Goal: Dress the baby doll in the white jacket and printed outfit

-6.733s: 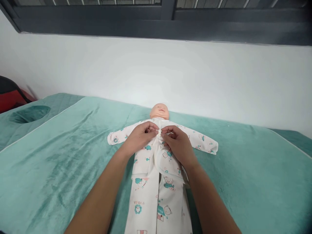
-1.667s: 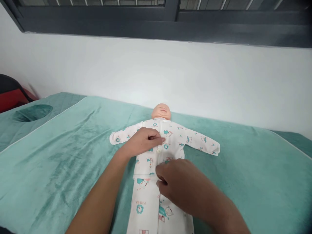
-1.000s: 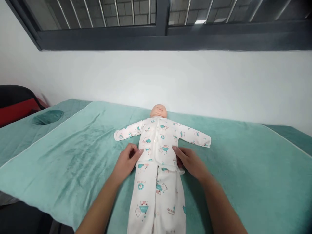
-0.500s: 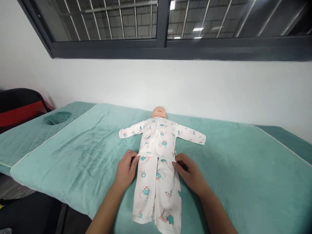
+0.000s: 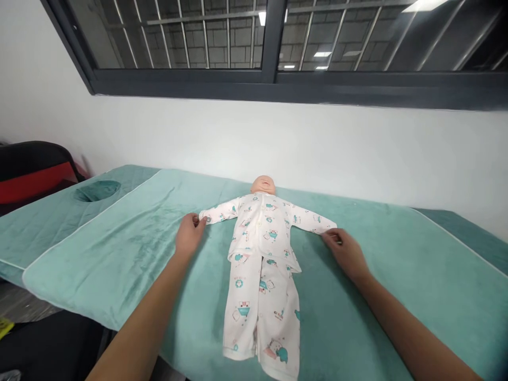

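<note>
A baby doll (image 5: 262,185) lies face up on a teal towel (image 5: 127,243). It wears a white printed top (image 5: 264,225) and matching trousers (image 5: 260,312), with both sleeves spread out sideways. My left hand (image 5: 189,234) pinches the cuff of the sleeve on the left (image 5: 216,213). My right hand (image 5: 344,250) pinches the cuff of the sleeve on the right (image 5: 313,220).
The towel covers a teal massage table with a face hole (image 5: 96,190) at the far left. A white wall (image 5: 278,143) and a dark-framed barred window (image 5: 273,47) stand behind. A black and red chair (image 5: 32,172) is at the left edge.
Both hands left the doll's waist and moved outward and up to the sleeve ends. The view has pulled back, showing the trouser legs' ends and more window.
</note>
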`<state>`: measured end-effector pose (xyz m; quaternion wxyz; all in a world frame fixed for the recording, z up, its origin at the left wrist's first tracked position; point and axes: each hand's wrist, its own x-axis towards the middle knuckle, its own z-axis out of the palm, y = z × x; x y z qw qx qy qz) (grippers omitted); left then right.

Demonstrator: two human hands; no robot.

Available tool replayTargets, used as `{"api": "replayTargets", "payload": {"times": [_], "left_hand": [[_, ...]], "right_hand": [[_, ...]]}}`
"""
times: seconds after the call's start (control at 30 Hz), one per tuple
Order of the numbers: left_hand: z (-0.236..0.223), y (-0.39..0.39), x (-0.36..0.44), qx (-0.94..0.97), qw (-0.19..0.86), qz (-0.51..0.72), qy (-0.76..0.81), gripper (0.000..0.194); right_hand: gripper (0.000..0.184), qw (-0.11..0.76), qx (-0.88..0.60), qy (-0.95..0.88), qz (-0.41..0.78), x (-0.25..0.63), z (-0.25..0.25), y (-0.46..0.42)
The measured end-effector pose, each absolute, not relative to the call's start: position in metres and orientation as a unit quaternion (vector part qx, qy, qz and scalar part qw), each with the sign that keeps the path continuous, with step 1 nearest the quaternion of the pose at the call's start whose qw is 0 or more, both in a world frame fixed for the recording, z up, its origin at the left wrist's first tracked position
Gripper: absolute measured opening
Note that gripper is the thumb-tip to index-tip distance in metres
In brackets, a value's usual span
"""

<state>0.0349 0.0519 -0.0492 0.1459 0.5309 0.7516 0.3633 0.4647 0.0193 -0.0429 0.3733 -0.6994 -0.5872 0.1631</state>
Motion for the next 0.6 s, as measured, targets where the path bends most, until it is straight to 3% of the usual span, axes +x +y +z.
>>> {"api": "replayTargets", "payload": {"times": [0.1, 0.3, 0.6], "left_hand": [[-0.053, 0.074, 0.026, 0.536, 0.129, 0.299, 0.779, 0.051], [-0.058, 0.080, 0.020, 0.579, 0.148, 0.317, 0.737, 0.045], [-0.072, 0.099, 0.018, 0.624, 0.020, 0.384, 0.680, 0.038]], "right_hand": [[0.045, 0.343, -0.796, -0.494, 0.070, 0.495, -0.051, 0.048], [0.036, 0.249, -0.802, -0.536, 0.091, 0.514, -0.058, 0.069], [0.025, 0.298, -0.773, -0.559, 0.034, 0.526, -0.066, 0.106]]}}
